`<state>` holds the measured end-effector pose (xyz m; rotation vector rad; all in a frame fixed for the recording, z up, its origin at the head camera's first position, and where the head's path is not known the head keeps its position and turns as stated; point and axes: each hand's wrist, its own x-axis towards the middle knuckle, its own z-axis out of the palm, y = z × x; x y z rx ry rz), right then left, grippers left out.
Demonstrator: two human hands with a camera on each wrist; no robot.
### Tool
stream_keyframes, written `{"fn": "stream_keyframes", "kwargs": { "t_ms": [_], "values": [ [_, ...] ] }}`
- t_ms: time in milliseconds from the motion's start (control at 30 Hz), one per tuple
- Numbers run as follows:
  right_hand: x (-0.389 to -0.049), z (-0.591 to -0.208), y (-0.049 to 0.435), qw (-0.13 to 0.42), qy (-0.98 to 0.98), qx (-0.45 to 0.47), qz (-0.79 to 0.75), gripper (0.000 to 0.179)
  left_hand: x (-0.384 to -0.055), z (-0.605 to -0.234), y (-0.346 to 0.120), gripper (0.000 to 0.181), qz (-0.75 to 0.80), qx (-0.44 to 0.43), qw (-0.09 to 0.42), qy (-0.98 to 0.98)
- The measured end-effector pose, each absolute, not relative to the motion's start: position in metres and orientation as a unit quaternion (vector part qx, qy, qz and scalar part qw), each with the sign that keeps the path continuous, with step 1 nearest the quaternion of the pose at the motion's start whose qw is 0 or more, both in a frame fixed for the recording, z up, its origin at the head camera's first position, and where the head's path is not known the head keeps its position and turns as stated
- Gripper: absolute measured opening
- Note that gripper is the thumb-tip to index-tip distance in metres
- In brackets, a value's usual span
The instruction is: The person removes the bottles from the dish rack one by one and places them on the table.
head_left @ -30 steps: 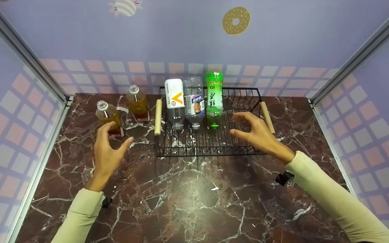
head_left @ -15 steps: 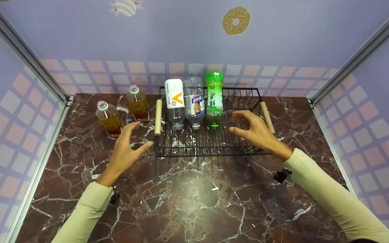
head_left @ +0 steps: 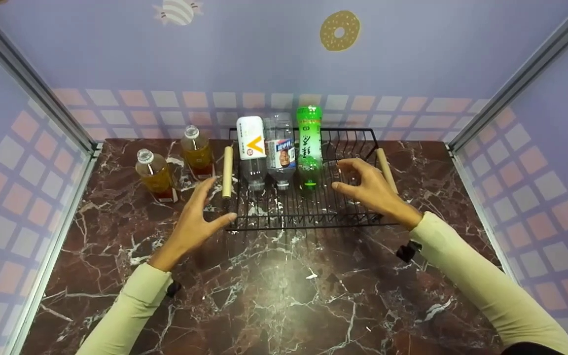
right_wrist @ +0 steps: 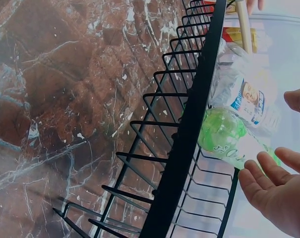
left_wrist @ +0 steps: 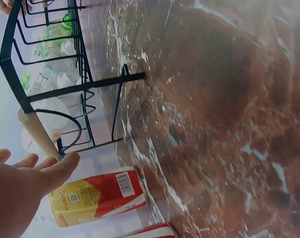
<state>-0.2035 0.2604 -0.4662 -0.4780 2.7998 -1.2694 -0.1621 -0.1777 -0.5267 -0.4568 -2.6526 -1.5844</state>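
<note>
Left hand [head_left: 193, 224] and right hand [head_left: 370, 190] are held wide near the mid-frame rack [head_left: 228, 172], walled surface [head_left: 274, 291] stretching below.

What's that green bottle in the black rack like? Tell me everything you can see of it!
The green bottle looks like see-through plastic, with a green and pale label and dark writing. It lies tilted in the black rack, its narrow, bright-green-ringed end towards the person and its wide end reaching past the back rim. It's the rightmost of three bottles there. I can't tell whether it touches the clear bottle beside it. The right hand is nearby, not gripping it.
</note>
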Motion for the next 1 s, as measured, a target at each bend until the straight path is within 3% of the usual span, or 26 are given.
{"fn": "stream_keyframes", "kwargs": {
  "t_ms": [200,533,733,1000],
  "values": [
    [-0.211,-0.468,0.26,0.036,0.892,-0.135,-0.43,0.073,-0.16,-0.529,-0.166,0.127,-0.509,-0.147,-0.025,-0.848],
    [-0.223,-0.47,0.257,0.059,0.879,-0.106,-0.461,0.073,-0.16,-0.538,-0.148,0.14,-0.539,-0.157,-0.023,-0.827],
    [-0.234,-0.471,0.252,0.061,0.88,-0.095,-0.462,0.073,-0.16,-0.544,-0.145,0.14,-0.541,-0.155,-0.007,-0.826],
    [-0.248,-0.471,0.247,0.058,0.884,-0.085,-0.455,0.074,-0.157,-0.546,-0.144,0.14,-0.546,-0.126,-0.026,-0.828]
  ]
}}
